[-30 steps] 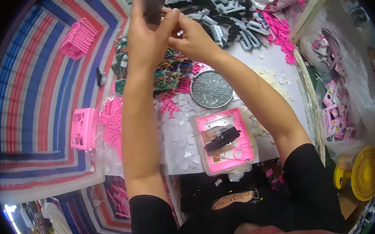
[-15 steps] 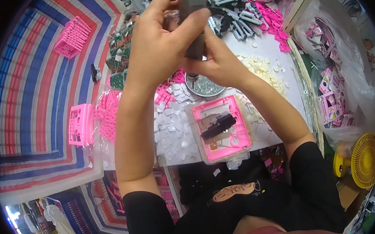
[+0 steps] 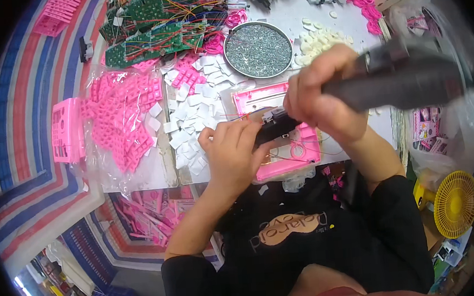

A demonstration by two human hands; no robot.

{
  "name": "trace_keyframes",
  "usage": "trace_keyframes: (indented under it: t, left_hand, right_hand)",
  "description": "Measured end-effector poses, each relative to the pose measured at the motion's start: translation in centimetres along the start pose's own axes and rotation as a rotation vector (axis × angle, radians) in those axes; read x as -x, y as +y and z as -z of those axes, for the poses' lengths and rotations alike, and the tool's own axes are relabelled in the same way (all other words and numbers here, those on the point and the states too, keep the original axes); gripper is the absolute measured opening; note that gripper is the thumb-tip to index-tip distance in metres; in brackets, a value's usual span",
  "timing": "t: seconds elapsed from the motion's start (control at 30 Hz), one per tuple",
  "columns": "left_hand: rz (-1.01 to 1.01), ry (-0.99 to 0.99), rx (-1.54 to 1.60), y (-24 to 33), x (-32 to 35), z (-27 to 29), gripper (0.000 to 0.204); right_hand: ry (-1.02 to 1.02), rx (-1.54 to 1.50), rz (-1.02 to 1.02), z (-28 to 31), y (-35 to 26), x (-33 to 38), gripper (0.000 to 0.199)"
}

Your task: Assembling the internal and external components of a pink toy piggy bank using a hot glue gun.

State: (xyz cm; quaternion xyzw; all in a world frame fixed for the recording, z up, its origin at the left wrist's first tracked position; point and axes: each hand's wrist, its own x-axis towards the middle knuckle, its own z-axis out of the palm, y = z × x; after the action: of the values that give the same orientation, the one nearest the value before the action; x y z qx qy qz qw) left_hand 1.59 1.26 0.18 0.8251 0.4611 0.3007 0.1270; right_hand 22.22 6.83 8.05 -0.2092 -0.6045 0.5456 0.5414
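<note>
A pink plastic casing (image 3: 283, 169) lies in front of me at the table's near edge, with thin wires in it. Over the casing, my left hand (image 3: 233, 151) has its fingers closed on a black plastic part (image 3: 273, 129). My right hand (image 3: 327, 93) grips a dark grey electric screwdriver (image 3: 399, 85), tilted sideways to the right and smeared by motion. Fingertips of that hand also reach the far end of the black part. Just beyond the casing stands a round bowl (image 3: 292, 44) of small metal screws.
White square pieces (image 3: 195, 118) and bagged pink key pieces (image 3: 123, 112) lie on the left. Green circuit boards (image 3: 156, 40) with wires are heaped at the far left. Cream round pieces (image 3: 320, 41) lie right of the bowl. A yellow fan (image 3: 456, 204) stands at right.
The screwdriver, held upright by both hands over the screw bowl, is now in the right hand alone and tipped rightward. My left hand has come down onto the black part. The view has shifted.
</note>
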Motion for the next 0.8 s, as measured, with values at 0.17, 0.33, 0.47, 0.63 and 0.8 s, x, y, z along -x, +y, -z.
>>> trace_keyframes:
  t: [0.17,0.33,0.47,0.63,0.8]
  left_hand:
    - [-0.055,0.107,0.075,-0.9,0.3,-0.9,0.05]
    - [-0.05,0.107,0.126,-1.2,0.4,-1.1,0.047]
    - [-0.055,0.11,0.123,-1.3,0.3,-1.0,0.045]
    - [-0.065,0.112,0.122,-1.3,0.4,-1.0,0.045]
    - [-0.088,0.117,0.143,-1.6,0.5,-1.3,0.045]
  right_hand:
    - [-0.119,0.211,0.063,-0.6,0.8,0.8,0.03]
    - [-0.125,0.154,0.004,-1.0,2.4,1.1,0.03]
    - [-0.11,0.2,0.029,-1.2,2.4,0.9,0.028]
    - [-0.097,0.177,0.008,-1.8,2.2,0.6,0.028]
    - [-0.15,0.209,0.024,-2.0,2.2,0.3,0.028]
